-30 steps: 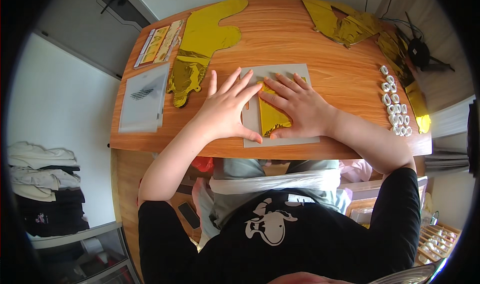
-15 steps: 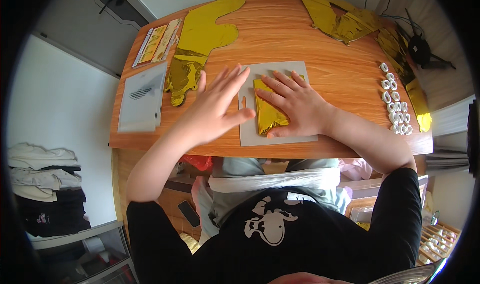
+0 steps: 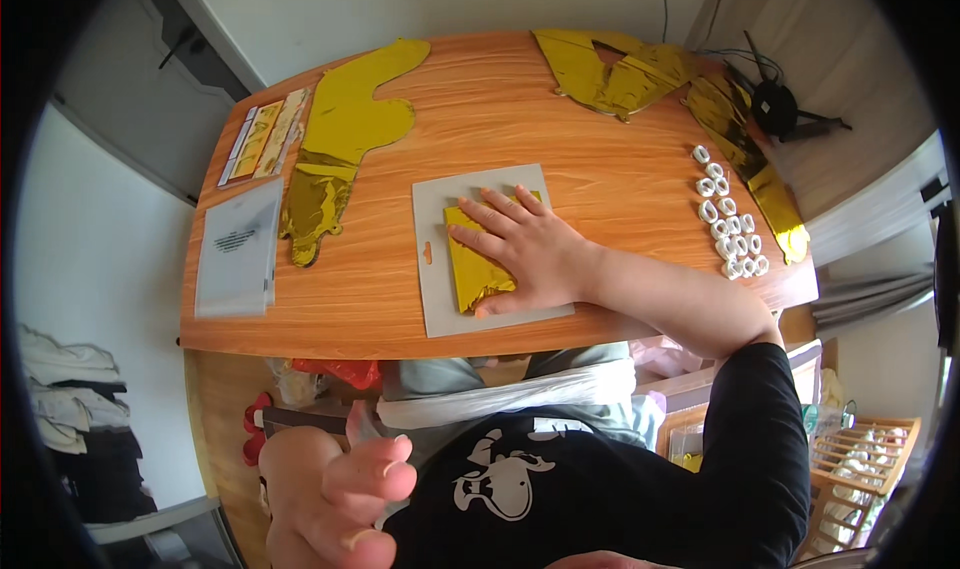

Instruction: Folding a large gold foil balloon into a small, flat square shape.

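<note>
My right hand (image 3: 532,255) lies flat with fingers spread on a folded gold foil balloon (image 3: 464,254), pressing it against a grey card (image 3: 434,304) that has a small hanging slot at its left edge. Part of the foil is hidden under the palm. Raised close to the camera at the lower left, my left hand (image 3: 335,494) is off the table; its fingers are bent, thumb apart from them, and nothing shows between them.
Flat gold foil balloons (image 3: 350,119) lie at the far left and far right (image 3: 640,77). Clear plastic sleeves (image 3: 238,259) and printed packets (image 3: 262,139) sit at the left. Several white rolled loops (image 3: 728,209) line the right side, near a black router-like device (image 3: 775,107).
My left hand has left the space above the card and come back toward my body, rising near the camera. The right hand stays on the foil. The whole view has shifted.
</note>
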A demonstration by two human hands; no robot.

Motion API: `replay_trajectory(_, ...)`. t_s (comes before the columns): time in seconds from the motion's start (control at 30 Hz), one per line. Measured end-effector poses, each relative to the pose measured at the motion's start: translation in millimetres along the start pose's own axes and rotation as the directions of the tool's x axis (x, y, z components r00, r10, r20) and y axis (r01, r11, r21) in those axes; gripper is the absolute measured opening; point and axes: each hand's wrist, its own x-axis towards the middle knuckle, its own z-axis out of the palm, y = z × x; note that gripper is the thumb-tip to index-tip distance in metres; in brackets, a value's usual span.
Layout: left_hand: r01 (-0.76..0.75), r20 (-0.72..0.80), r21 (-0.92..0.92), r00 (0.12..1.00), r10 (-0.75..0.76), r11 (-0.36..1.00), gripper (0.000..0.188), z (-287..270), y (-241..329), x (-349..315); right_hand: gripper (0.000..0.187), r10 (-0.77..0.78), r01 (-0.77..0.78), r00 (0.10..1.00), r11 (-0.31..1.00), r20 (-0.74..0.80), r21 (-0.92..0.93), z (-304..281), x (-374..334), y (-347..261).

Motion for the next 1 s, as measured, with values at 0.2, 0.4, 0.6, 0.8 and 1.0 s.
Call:
replay_trajectory(0.2,0.177,-0.441,0.46,0.896,0.051,0.87,0.037,-32,-30,-3,0.109,0.037,-0.034,0.997,0.998,0.062,-0.045,-6,-3,4)
replay_trajectory(0.4,0.725,-0.726,0.687,0.688,0.001,-0.034,0.034,-230,-89,-115,0.108,0.023,-0.022,0.999,1.0,0.035,-0.02,-16,-1,-3)
replay_trajectory(0.6,0.758,-0.821,0.571,0.527,-0.22,-0.316,0.052,-258,-112,-166,0.107,0.042,-0.042,0.999,0.999,0.003,0.018,-10,-6,4)
replay_trajectory(0.8,0.832,-0.833,0.538,0.501,-0.234,-0.133,0.04,-262,-123,-188,0.105,0.034,-0.033,0.999,0.998,-0.006,0.044,-13,-2,-1)
replay_trajectory(1.0,0.783,-0.79,0.612,0.597,-0.14,-0.11,0.029,-276,-129,-192,0.105,0.044,-0.043,0.999,0.999,-0.009,0.016,-12,-2,-1)
